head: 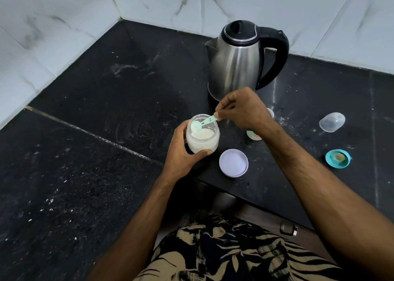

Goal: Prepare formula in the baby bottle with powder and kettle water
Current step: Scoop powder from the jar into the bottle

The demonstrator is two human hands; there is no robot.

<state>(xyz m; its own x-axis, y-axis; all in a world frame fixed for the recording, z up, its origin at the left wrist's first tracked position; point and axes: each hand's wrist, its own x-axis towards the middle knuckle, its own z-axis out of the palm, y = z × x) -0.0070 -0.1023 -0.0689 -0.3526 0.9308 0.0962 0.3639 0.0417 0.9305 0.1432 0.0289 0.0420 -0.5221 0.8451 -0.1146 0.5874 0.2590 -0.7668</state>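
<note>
scooping step: left hand [183,150] wraps powder jar [202,136]; right hand [241,110] pinches scoop [202,124] at jar mouth. next, carry level to bottle [254,134] under right wrist.

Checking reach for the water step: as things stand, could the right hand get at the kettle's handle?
Probably yes, once freed. The right hand pinches the scoop over the powder jar, so its grip is occupied. The kettle stands just behind it, handle turned to the right, with nothing visible between them.
</note>
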